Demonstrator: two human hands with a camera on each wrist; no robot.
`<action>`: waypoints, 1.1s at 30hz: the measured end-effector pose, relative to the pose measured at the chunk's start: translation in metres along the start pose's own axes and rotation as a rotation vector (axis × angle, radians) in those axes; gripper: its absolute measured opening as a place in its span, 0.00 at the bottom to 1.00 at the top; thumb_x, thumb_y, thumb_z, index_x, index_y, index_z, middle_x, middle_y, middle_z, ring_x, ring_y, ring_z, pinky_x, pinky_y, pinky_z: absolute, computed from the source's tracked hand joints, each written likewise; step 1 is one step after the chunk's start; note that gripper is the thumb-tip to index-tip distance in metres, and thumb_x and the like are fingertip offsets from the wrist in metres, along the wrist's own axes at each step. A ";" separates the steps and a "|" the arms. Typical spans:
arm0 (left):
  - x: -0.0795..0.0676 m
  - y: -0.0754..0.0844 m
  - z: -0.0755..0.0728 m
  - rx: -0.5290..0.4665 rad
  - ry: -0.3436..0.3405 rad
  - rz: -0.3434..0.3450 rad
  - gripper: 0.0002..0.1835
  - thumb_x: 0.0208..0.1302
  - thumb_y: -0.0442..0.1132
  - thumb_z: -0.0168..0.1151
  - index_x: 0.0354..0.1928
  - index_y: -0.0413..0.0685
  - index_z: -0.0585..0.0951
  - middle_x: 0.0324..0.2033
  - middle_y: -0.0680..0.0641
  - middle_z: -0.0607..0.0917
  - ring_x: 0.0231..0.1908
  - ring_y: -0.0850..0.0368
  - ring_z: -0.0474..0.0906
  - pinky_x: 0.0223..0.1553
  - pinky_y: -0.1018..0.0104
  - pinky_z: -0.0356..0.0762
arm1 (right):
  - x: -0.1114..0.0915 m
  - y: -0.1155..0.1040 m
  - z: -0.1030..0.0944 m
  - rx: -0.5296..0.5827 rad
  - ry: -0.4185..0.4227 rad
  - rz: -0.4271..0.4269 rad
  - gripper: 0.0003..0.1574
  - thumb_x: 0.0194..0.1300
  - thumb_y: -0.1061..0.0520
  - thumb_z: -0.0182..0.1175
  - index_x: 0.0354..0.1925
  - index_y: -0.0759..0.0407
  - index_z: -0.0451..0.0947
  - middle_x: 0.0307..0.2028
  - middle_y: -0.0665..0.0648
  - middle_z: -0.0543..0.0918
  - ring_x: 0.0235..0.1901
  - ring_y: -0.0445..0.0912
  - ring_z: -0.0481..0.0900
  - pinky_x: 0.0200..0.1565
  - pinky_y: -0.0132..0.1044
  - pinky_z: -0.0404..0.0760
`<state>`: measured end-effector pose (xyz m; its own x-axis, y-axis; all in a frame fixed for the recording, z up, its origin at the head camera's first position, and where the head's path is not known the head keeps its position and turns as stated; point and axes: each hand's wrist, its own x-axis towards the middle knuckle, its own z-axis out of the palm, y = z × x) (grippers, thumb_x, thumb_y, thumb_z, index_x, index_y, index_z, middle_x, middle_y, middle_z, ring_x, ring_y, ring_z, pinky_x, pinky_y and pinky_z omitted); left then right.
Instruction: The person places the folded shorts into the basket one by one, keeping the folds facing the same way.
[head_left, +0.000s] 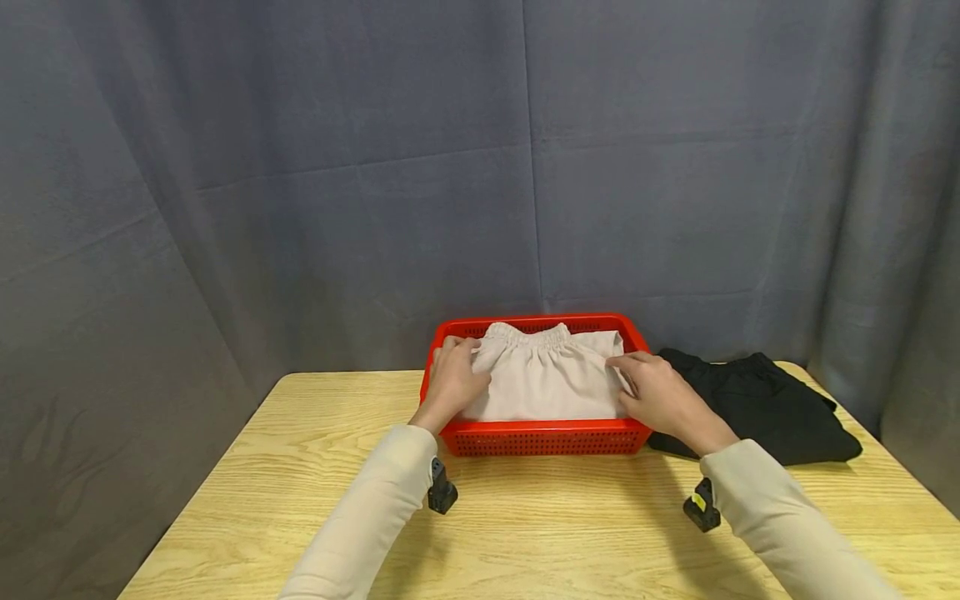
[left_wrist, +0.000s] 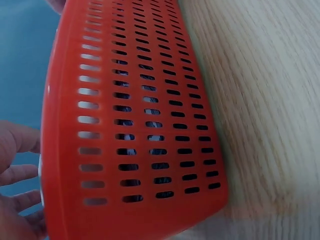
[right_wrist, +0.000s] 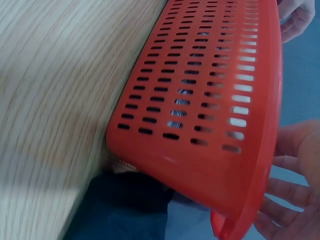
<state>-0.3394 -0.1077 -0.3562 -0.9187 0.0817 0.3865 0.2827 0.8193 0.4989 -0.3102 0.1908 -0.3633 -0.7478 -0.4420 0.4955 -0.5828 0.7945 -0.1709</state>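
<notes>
A white garment [head_left: 547, 379] with a gathered elastic waistband, like folded shorts, lies inside a red plastic basket [head_left: 543, 439]. My left hand [head_left: 453, 375] reaches over the basket's left side, its fingers and thumb spread at the garment's left edge. Opposite it, my right hand [head_left: 660, 396] touches the garment's right edge, index finger and thumb apart. Both wrist views show the basket's slotted front wall, with the left fingers [left_wrist: 20, 175] and the right fingers [right_wrist: 287, 195] partly hidden behind the rim. Patterned material shows dimly through the slots.
A folded black garment [head_left: 757, 408] with a gathered waistband lies on the wooden table [head_left: 555, 525], just right of the basket. Grey curtains [head_left: 375, 208] hang behind the table and along both sides.
</notes>
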 end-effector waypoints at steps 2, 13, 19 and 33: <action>0.001 0.002 0.000 0.013 0.002 0.019 0.26 0.53 0.35 0.67 0.57 0.40 0.79 0.53 0.39 0.75 0.51 0.41 0.69 0.50 0.50 0.69 | -0.001 0.001 -0.002 -0.013 0.017 -0.012 0.24 0.53 0.68 0.62 0.52 0.71 0.78 0.47 0.69 0.80 0.46 0.62 0.78 0.48 0.56 0.76; 0.006 0.023 0.002 -0.023 -0.022 0.095 0.20 0.61 0.37 0.59 0.55 0.38 0.79 0.52 0.40 0.77 0.51 0.45 0.74 0.50 0.53 0.74 | -0.007 0.006 -0.023 -0.043 0.037 0.018 0.23 0.58 0.63 0.63 0.52 0.71 0.78 0.47 0.70 0.80 0.45 0.64 0.78 0.49 0.58 0.75; 0.010 0.037 0.005 -0.043 -0.025 0.135 0.20 0.62 0.38 0.57 0.55 0.39 0.79 0.52 0.41 0.79 0.52 0.45 0.75 0.51 0.53 0.73 | -0.015 0.012 -0.031 -0.039 0.028 0.084 0.23 0.61 0.62 0.60 0.54 0.71 0.76 0.49 0.71 0.80 0.47 0.65 0.77 0.49 0.60 0.75; 0.014 0.072 0.016 -0.046 -0.073 0.252 0.20 0.64 0.39 0.58 0.56 0.39 0.79 0.52 0.42 0.80 0.55 0.47 0.74 0.53 0.56 0.72 | -0.040 0.029 -0.039 -0.040 0.086 0.177 0.23 0.61 0.61 0.59 0.53 0.72 0.77 0.49 0.74 0.78 0.47 0.68 0.77 0.45 0.64 0.74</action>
<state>-0.3369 -0.0384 -0.3275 -0.8348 0.3216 0.4468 0.5154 0.7417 0.4291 -0.2846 0.2477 -0.3552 -0.8062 -0.2582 0.5323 -0.4304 0.8732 -0.2284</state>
